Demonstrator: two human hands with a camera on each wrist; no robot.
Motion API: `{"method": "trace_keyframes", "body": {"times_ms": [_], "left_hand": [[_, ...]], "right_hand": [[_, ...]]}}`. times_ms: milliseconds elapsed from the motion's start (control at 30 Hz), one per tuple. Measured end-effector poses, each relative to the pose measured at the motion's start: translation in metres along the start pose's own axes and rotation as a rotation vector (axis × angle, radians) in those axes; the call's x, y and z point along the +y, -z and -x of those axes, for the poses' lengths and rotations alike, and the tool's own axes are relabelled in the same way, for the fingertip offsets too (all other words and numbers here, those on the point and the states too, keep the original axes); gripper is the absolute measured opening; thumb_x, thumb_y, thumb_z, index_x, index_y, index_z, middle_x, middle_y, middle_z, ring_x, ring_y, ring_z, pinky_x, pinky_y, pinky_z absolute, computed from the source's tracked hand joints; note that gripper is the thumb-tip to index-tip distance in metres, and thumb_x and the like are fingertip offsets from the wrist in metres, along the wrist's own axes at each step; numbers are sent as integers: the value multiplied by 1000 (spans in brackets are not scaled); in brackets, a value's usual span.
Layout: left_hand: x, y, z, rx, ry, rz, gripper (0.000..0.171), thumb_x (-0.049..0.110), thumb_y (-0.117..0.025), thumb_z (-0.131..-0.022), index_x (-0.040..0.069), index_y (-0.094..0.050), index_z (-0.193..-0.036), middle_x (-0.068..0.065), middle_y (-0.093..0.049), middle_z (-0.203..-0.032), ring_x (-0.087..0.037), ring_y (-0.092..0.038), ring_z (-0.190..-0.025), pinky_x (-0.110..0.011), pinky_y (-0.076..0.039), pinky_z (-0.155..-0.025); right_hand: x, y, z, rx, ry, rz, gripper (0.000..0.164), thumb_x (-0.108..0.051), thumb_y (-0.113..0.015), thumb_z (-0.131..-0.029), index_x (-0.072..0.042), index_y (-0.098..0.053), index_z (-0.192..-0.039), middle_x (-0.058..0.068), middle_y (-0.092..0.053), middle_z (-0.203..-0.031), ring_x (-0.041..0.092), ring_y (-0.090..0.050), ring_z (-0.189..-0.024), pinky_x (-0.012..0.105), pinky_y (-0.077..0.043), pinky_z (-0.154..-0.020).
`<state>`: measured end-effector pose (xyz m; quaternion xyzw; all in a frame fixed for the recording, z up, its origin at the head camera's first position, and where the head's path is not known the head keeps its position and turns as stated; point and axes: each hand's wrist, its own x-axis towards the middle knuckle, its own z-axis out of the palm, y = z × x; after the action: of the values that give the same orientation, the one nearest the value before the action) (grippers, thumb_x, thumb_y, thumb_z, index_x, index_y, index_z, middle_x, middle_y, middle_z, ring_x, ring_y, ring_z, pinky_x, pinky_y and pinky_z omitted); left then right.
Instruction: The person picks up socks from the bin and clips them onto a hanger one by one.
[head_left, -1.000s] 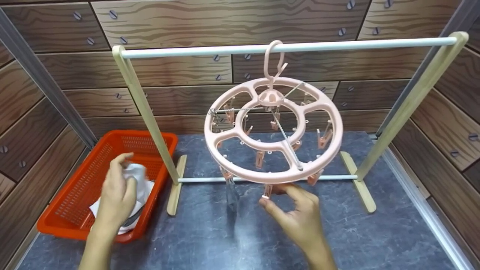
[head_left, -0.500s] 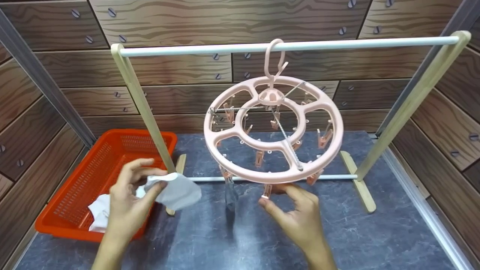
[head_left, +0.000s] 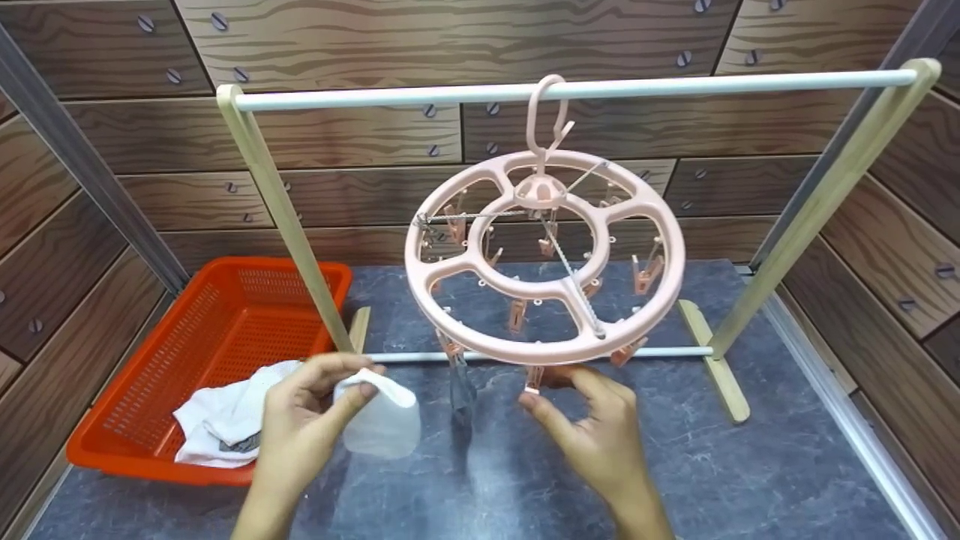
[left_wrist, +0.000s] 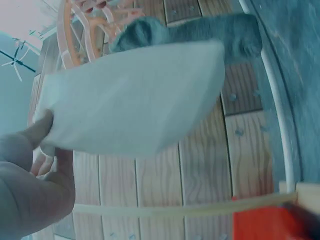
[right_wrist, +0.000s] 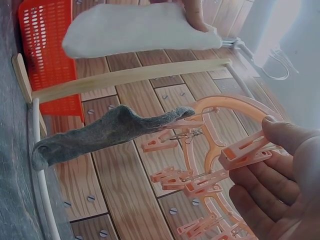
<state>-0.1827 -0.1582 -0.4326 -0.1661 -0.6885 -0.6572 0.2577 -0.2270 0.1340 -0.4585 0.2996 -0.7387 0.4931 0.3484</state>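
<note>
My left hand (head_left: 300,431) pinches a white sock (head_left: 386,427) by its opening, and the sock hangs from thumb and fingers left of the round pink clip hanger (head_left: 544,352). In the left wrist view the sock (left_wrist: 135,100) spreads out flat from the fingertips. At the hanger's front edge, my right hand (head_left: 600,431) pinches a pink clothespin (head_left: 533,379) between thumb and fingers. The right wrist view shows nothing between this clothespin's (right_wrist: 245,152) tips. A grey sock (right_wrist: 110,131) hangs from the neighbouring clip, between the two hands.
The hanger's hook loops over the white bar (head_left: 360,98) of a wooden-sided rack. An orange basket (head_left: 157,360) at left holds white cloth (head_left: 225,412) with a grey patch. Several other clothespins hang around the rings. Wood-patterned walls enclose the dark tabletop (head_left: 487,487).
My left hand has come up out of the basket with the white sock and moved right and nearer, toward the hanger. The right hand stays on its clothespin.
</note>
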Motion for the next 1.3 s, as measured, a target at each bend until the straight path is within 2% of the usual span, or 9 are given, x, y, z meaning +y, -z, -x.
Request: {"method": "trace_keyframes", "body": {"times_ms": [200,300,433,567,667,833,933,1133,1300], "left_hand": [[-7,-20,7,-6,-52,-137,22,-8,-69,-87,5,-69,-104,-7,-73,-92,-12,-63,-76,-22,-51,-63],[-11,-32,8,-11,-86,-183,25,-5,-73,-85,9,-70,-105,-4,-73,-91,-14,-65,-78,-24,-53,-68],[-14,-48,10,-18,-67,-197,24,2,-76,-85,15,-71,-105,1,-74,-92,-14,-66,-79,-24,-53,-70],[-18,-62,9,-32,-89,-191,20,3,-73,-88,13,-71,-105,1,-75,-95,-13,-68,-78,-24,-54,-70],[-20,-72,9,-15,-120,-197,17,2,-72,-88,11,-70,-103,1,-74,-93,-12,-67,-74,-24,-53,-65],[-22,-88,7,17,-117,-194,13,9,-76,-87,17,-68,-93,7,-70,-81,-9,-63,-64,-22,-51,-56],[-23,-98,5,25,-154,-207,14,9,-76,-87,18,-66,-92,9,-66,-77,-7,-57,-59,-21,-49,-53],[-27,-110,2,24,-236,-262,21,5,-73,-87,19,-67,-101,11,-62,-79,-4,-52,-61,-18,-45,-54],[-29,-115,4,8,-260,-307,20,3,-72,-85,20,-68,-95,12,-60,-79,-3,-49,-61,-16,-42,-52]], "right_hand": [[-3,1,-2,-27,-35,-48,38,-4,-88,-69,-14,-74,-103,-4,-76,-92,13,-73,-79,23,-58,-75],[-4,1,-3,-30,-42,-68,38,-3,-88,-70,-14,-74,-104,-4,-76,-92,13,-73,-79,23,-58,-75],[-4,1,-3,-34,-34,-89,38,0,-86,-71,-12,-73,-104,-2,-76,-90,15,-73,-79,23,-58,-75],[-4,2,-3,-32,-33,-97,36,3,-84,-71,-11,-72,-102,-2,-75,-87,13,-73,-77,24,-58,-75],[-5,1,-3,-24,-41,-102,34,6,-83,-71,-9,-72,-99,-1,-75,-85,9,-71,-69,24,-58,-73],[-7,0,-5,12,-52,-136,32,14,-78,-71,-4,-70,-95,2,-73,-80,8,-68,-62,22,-58,-69],[-7,0,-5,39,-65,-153,30,18,-76,-70,-1,-69,-92,5,-72,-77,11,-69,-65,22,-58,-75],[-7,3,-3,95,-90,-154,24,16,-75,-73,1,-71,-93,14,-72,-77,11,-70,-69,21,-58,-77],[-5,7,-4,102,-94,-210,23,15,-73,-77,2,-70,-95,16,-72,-79,12,-71,-70,23,-58,-78]]}}
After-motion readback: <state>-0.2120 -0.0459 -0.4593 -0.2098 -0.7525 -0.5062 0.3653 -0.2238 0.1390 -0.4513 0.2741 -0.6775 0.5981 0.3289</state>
